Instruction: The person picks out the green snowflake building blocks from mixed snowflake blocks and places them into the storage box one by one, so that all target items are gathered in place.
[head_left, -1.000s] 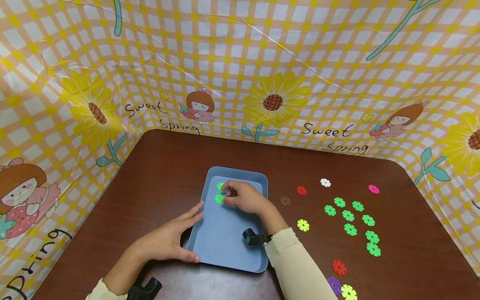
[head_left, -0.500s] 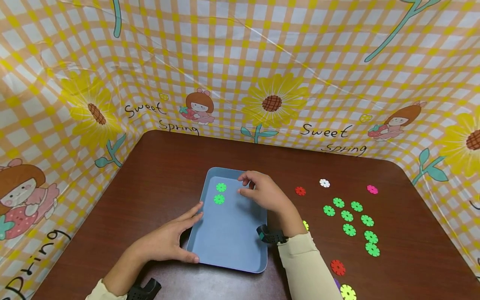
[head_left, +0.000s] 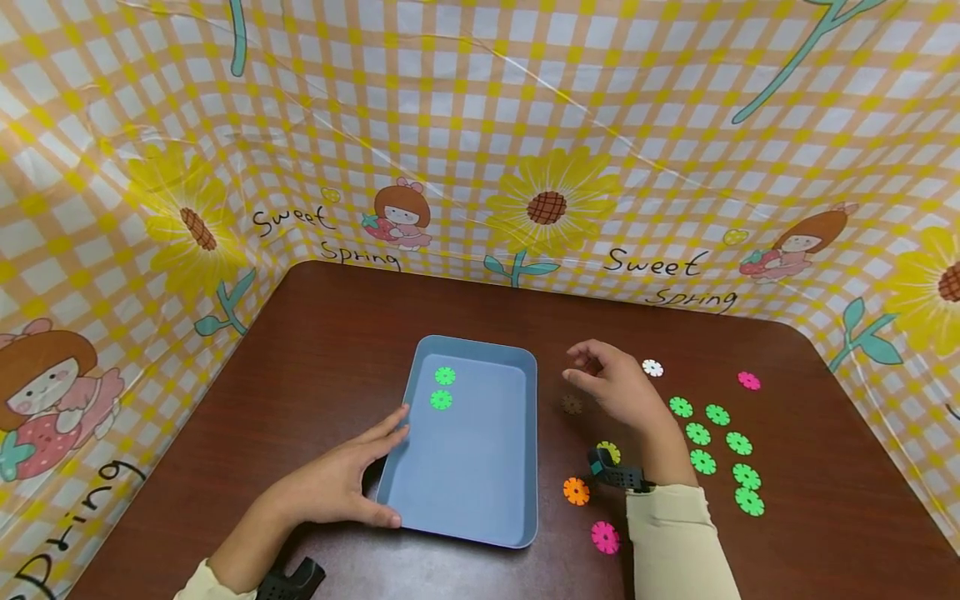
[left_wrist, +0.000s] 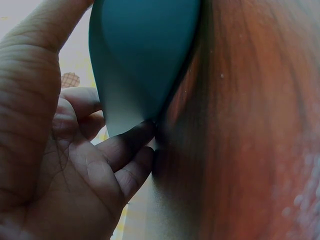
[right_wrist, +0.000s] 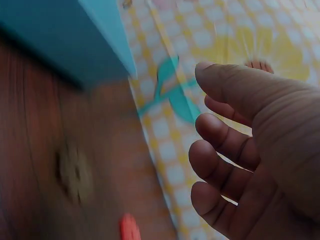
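Observation:
A blue-grey tray [head_left: 472, 492] lies on the table, with two green notched discs [head_left: 445, 376] one behind the other near its far left corner. My left hand [head_left: 337, 483] rests along the tray's left side, fingertips and thumb touching the rim; the left wrist view shows its fingers against the tray's outer wall [left_wrist: 145, 45]. To the right of the tray, my right hand [head_left: 618, 383] hovers over the table with loosely bent fingers and nothing between them. Beneath it lies a brown disc [head_left: 572, 404], blurred in the right wrist view.
Several green discs [head_left: 697, 433] are scattered on the right of the table. Around them lie a white disc [head_left: 653, 367], a pink one [head_left: 748, 381], a yellow one [head_left: 610, 452], an orange one [head_left: 576, 491] and a nearer pink one [head_left: 605, 537]. A checked cloth [head_left: 465, 100] walls the back.
My right hand has left the green discs in the tray and moved right, past the rim and over the table. My left hand has stayed at the tray's side.

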